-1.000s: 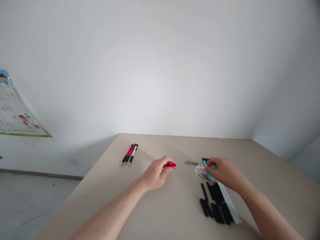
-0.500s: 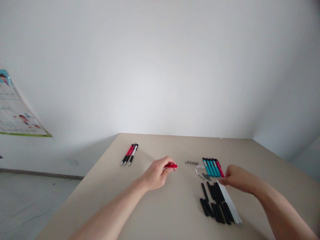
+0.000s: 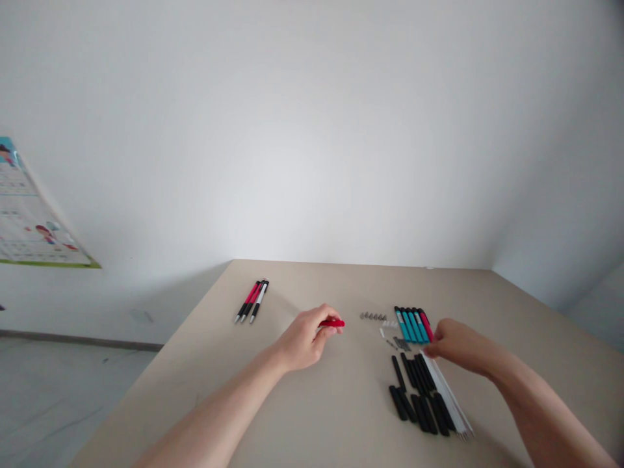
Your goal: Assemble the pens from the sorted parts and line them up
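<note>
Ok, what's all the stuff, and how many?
Walls: two, white, behind, right
Poster: one, multicoloured, far left
Floor: one, grey, lower left
Table: one, beige, centre
Pens: three, two red, one white, left
Held piece: one, red, mid-table
Barrels: several, turquoise, one red, right
Cones: about six, grey, left of barrels
White bits: few, white, by cones
Grey bits: several, grey, by barrels
Tubes: many, black, right
Rods: several, white, beside tubes
Left hand: one, gripping held piece
Right hand: one, at rods

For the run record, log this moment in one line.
left hand: holds red barrel | right hand: at far ends of white rods, grip unclear | table: three pens, far left
</note>
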`<state>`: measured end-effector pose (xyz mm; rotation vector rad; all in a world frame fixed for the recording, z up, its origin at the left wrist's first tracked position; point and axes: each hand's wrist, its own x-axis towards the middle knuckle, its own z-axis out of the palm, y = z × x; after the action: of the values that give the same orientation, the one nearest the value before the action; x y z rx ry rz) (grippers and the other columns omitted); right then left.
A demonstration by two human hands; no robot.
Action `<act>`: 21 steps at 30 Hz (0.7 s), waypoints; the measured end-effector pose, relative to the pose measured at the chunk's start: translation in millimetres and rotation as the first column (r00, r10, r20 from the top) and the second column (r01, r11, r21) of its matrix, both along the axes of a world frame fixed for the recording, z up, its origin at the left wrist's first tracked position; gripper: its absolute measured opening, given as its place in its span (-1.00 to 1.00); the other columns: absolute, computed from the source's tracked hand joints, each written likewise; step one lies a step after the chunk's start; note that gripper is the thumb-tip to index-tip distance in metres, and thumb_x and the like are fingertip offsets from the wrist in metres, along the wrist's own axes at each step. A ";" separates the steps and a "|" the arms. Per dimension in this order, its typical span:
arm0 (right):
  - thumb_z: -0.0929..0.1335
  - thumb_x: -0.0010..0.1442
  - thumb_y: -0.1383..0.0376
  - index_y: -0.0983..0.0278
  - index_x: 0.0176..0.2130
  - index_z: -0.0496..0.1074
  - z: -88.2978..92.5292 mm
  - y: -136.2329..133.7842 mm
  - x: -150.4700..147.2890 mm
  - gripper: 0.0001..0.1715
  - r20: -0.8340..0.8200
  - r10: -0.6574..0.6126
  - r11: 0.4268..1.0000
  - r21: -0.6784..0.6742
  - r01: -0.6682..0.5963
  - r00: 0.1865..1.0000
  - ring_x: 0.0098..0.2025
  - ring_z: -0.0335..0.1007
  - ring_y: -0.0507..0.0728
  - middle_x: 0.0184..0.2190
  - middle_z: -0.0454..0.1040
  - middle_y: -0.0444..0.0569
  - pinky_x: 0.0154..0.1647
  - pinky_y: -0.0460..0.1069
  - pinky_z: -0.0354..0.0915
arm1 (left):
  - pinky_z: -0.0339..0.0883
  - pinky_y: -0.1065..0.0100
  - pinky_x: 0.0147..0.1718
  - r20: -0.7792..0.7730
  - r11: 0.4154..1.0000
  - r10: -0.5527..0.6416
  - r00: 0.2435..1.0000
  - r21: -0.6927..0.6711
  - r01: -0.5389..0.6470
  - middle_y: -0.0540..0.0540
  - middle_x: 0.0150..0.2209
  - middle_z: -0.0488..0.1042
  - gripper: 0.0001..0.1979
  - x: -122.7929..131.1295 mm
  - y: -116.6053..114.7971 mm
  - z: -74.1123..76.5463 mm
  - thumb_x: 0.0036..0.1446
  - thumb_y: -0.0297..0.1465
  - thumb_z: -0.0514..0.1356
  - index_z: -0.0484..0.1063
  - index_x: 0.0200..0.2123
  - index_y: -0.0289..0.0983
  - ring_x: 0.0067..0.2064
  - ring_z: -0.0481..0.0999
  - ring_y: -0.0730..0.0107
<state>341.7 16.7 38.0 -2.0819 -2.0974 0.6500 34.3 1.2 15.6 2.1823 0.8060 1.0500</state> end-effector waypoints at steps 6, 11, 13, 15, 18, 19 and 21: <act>0.32 -0.14 0.35 0.23 -0.78 0.02 3.0 1.7 -2.7 -0.60 -0.073 -0.003 1.000 -0.003 0.003 0.997 -0.67 -0.09 -0.03 -0.77 -0.07 -0.25 -0.59 -0.05 -0.21 | 0.31 0.44 -0.24 -0.031 1.000 0.017 0.999 0.009 -0.017 -0.10 -0.32 0.48 -0.89 0.1 0.7 -0.6 0.25 -0.47 0.00 0.30 -0.20 -0.30 -0.28 0.47 0.42; 0.35 0.00 0.12 0.30 -0.60 0.30 18.5 -10.3 -30.6 -0.66 -0.516 0.073 0.997 0.009 -0.080 0.854 -0.60 -0.18 -0.05 -0.69 -0.02 -0.26 -0.58 -0.08 -0.20 | 0.30 0.45 -0.26 -0.112 0.993 0.040 0.993 0.118 -0.026 -0.10 -0.31 0.47 -0.86 2.6 -5.6 5.6 0.22 -0.43 0.09 0.38 -0.17 -0.31 -0.30 0.43 0.42; 0.38 0.01 0.05 0.31 -0.52 0.33 21.6 -18.6 -49.6 -0.62 -0.671 0.103 0.992 0.013 -0.128 0.734 -0.61 -0.18 -0.07 -0.67 0.02 -0.27 -0.60 -0.10 -0.19 | 0.31 0.45 -0.25 -0.129 0.984 0.001 0.992 0.174 0.022 -0.09 -0.33 0.48 -0.81 4.0 -9.8 10.6 0.23 -0.41 0.10 0.41 -0.11 -0.30 -0.32 0.43 0.43; 0.39 0.01 -0.01 0.29 -0.50 0.29 20.4 -26.0 -68.1 -0.56 -0.794 0.114 0.989 0.032 -0.146 0.597 -0.63 -0.19 -0.08 -0.69 0.02 -0.30 -0.63 -0.11 -0.21 | 0.31 0.45 -0.26 -0.148 0.970 -0.048 0.988 0.228 0.082 -0.08 -0.37 0.48 -0.77 5.4 -13.5 15.7 0.25 -0.40 0.10 0.42 -0.05 -0.27 -0.34 0.42 0.44; 0.34 0.08 -0.08 0.28 -0.47 0.25 13.6 -32.4 -88.2 -0.51 -0.888 0.091 0.987 0.020 -0.161 0.450 -0.66 -0.15 -0.10 -0.68 0.21 -0.23 -0.66 -0.13 -0.22 | 0.33 0.44 -0.25 -0.183 0.946 -0.134 0.974 0.269 0.180 -0.08 -0.36 0.51 -0.74 8.2 -17.2 20.4 0.26 -0.44 0.07 0.43 -0.02 -0.23 -0.33 0.44 0.44; 0.33 0.09 -0.09 0.28 -0.46 0.25 11.1 -33.3 -92.4 -0.51 -0.903 0.081 0.987 0.013 -0.161 0.423 -0.68 -0.13 -0.10 -0.66 0.28 -0.20 -0.67 -0.13 -0.22 | 0.34 0.43 -0.22 -0.194 0.940 -0.162 0.968 0.269 0.211 -0.08 -0.34 0.53 -0.73 9.5 -17.9 20.9 0.27 -0.47 0.05 0.43 -0.02 -0.22 -0.32 0.45 0.44; 0.33 0.09 -0.10 0.28 -0.45 0.25 6.7 -33.6 -97.4 -0.50 -0.916 0.063 0.987 -0.001 -0.161 0.396 -0.70 -0.11 -0.11 -0.65 0.33 -0.18 -0.69 -0.14 -0.23 | 0.34 0.41 -0.17 -0.218 0.930 -0.207 0.954 0.258 0.261 -0.08 -0.32 0.56 -0.70 12.2 -19.0 20.5 0.27 -0.52 0.01 0.44 -0.04 -0.22 -0.28 0.48 0.44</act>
<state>244.3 -17.0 44.8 -1.0524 -1.4867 1.5022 46.5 -17.8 36.0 2.5777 0.4741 0.8927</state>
